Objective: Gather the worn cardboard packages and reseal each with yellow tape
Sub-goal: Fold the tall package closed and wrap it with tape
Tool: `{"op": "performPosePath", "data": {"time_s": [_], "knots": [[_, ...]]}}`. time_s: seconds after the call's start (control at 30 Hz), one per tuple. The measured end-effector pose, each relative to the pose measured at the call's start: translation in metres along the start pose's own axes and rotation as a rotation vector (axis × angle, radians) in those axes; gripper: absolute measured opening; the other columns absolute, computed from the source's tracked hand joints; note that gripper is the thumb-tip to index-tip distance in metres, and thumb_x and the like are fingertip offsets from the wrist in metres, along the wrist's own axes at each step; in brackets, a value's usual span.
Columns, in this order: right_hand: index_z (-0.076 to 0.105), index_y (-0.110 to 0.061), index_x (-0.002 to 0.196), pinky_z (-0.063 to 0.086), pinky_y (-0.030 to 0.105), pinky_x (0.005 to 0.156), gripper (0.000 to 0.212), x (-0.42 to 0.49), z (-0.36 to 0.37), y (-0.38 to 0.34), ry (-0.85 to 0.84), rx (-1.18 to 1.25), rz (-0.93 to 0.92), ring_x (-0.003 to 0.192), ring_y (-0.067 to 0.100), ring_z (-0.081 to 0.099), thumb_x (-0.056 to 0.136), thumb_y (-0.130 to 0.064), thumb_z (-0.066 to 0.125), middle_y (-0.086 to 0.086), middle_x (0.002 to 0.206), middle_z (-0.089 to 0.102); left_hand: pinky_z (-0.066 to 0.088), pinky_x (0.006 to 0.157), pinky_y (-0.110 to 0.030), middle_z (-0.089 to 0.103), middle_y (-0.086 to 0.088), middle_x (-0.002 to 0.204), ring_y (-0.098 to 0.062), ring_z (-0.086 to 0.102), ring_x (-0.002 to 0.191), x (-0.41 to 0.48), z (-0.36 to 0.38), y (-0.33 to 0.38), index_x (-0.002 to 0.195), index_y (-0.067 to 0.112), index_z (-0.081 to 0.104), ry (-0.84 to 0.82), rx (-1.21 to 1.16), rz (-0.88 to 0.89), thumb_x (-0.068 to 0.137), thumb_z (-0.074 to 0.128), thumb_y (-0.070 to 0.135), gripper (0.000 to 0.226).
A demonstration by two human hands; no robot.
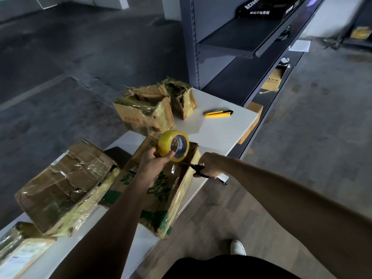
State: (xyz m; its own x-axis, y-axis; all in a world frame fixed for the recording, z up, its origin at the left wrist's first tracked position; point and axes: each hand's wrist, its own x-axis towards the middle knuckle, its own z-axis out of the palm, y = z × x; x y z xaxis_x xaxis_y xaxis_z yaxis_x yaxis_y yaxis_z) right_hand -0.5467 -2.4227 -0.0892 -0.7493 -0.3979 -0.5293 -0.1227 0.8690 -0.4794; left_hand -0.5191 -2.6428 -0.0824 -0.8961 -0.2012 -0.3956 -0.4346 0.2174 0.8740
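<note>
**Hands.** The left hand [155, 161] has its fingers and thumb curled round the rim of a yellow tape roll [173, 146], which it holds on edge above the boxes. The right hand [210, 165] has its fingers through the black handles of a pair of scissors [198, 171]. The blades point toward the left hand and reach just under the roll. Whether they touch the tape cannot be told.

**Boxes.**
- Directly beneath both hands lies a leaf-print box [161, 190], creased, with glossy tape over its top and right side.
- Left of the left hand, touching that box, sits a crumpled brown box [64, 188] with yellowish tape along its lower edge.
- Nearer the person than the brown box, a corner box [18, 250] is partly cut off by the frame.
- Beyond the left hand stand a large torn box [145, 111] and a small torn box [182, 97], touching each other.

**Other items.** Beyond the right hand a yellow utility knife [219, 113] lies alone on the white table [225, 133]. A grey shelf rack [241, 41] stands past the table's far end.
</note>
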Motion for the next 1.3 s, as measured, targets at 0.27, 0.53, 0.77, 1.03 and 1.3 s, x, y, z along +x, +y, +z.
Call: {"op": "performPosePath", "data": {"time_s": [0.27, 0.53, 0.77, 1.03, 1.3], "knots": [[0.075, -0.014, 0.097, 0.039, 0.022, 0.05, 0.03, 0.002, -0.002, 0.007, 0.02, -0.083, 0.027, 0.059, 0.019, 0.06, 0.084, -0.04, 0.078, 0.007, 0.068, 0.07, 0.052, 0.097, -0.033, 0.067, -0.006, 0.122, -0.016, 0.066, 0.108, -0.003, 0.004, -0.001, 0.117, 0.016, 0.061, -0.048, -0.396, -0.014, 0.089, 0.071, 0.017, 0.03], [0.062, -0.017, 0.12, 0.043, 0.028, 0.071, 0.046, -0.002, 0.0, -0.001, 0.196, -0.386, 0.015, 0.095, 0.024, 0.062, 0.087, -0.049, 0.069, 0.004, 0.108, 0.067, 0.05, 0.099, -0.036, 0.067, -0.004, 0.124, -0.02, 0.066, 0.111, 0.005, -0.011, -0.002, 0.129, 0.022, 0.059, -0.01, -0.581, -0.058, 0.09, 0.07, 0.021, 0.041], [0.049, -0.01, 0.127, 0.042, 0.035, 0.09, 0.036, -0.001, 0.016, -0.014, 0.431, -0.533, 0.047, 0.112, 0.032, 0.06, 0.098, -0.032, 0.05, 0.011, 0.121, 0.059, 0.038, 0.11, -0.053, 0.061, -0.005, 0.13, -0.026, 0.057, 0.122, 0.001, -0.02, -0.031, 0.138, 0.019, 0.049, -0.009, -0.562, -0.148, 0.093, 0.065, 0.027, 0.049], [0.045, -0.008, 0.125, 0.043, 0.038, 0.084, 0.054, 0.001, 0.014, -0.028, 0.481, -0.253, 0.188, 0.113, 0.035, 0.058, 0.094, -0.052, 0.053, 0.015, 0.122, 0.059, 0.036, 0.115, -0.044, 0.061, -0.006, 0.129, -0.025, 0.055, 0.123, -0.006, -0.032, -0.053, 0.118, 0.022, 0.056, -0.074, -0.641, -0.186, 0.103, 0.05, 0.024, 0.017], [0.013, -0.007, 0.15, 0.027, 0.041, 0.112, 0.118, 0.04, 0.037, -0.056, 0.416, -0.242, 0.177, 0.135, 0.036, 0.028, 0.069, -0.068, 0.073, 0.018, 0.15, 0.023, 0.034, 0.116, -0.048, 0.06, -0.009, 0.136, -0.024, 0.057, 0.125, -0.011, -0.028, -0.062, 0.139, 0.012, 0.045, -0.034, -0.691, -0.148, 0.088, 0.064, 0.037, 0.059]]}}
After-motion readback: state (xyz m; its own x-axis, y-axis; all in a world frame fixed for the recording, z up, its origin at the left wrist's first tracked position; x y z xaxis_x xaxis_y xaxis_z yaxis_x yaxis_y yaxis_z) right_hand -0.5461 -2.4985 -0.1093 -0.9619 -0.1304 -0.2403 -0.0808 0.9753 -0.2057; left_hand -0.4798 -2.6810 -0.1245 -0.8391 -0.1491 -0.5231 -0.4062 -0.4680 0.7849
